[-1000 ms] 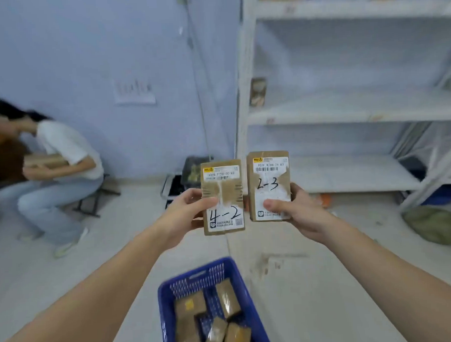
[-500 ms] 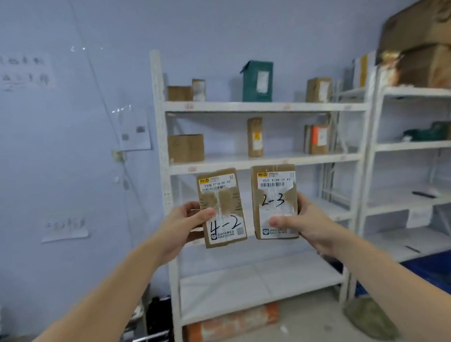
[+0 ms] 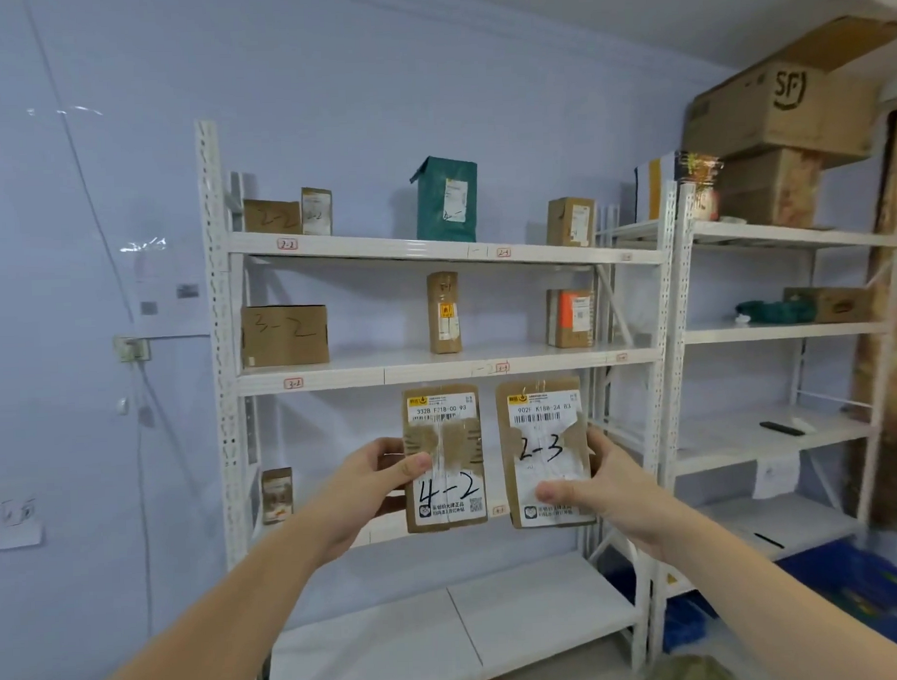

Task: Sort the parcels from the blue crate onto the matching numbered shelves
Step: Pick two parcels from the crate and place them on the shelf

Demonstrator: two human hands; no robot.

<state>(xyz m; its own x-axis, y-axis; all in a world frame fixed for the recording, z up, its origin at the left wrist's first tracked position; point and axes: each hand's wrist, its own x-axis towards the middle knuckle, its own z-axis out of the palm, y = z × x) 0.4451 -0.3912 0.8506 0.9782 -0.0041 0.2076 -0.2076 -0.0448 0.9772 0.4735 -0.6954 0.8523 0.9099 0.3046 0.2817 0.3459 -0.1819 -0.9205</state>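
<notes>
Two held parcels (image 3: 444, 457) (image 3: 544, 451), two hands (image 3: 367, 487) (image 3: 612, 491).

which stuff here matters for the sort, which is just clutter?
Job:
- parcel marked 4-2, in left hand
- parcel marked 2-3, in right hand
- numbered white shelves

Lying about:
- SF carton
- papers on wall

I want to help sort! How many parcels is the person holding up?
2. The 4-2 parcel is in the left hand, and the 2-3 parcel is in the right hand, side by side before the shelves.
</notes>
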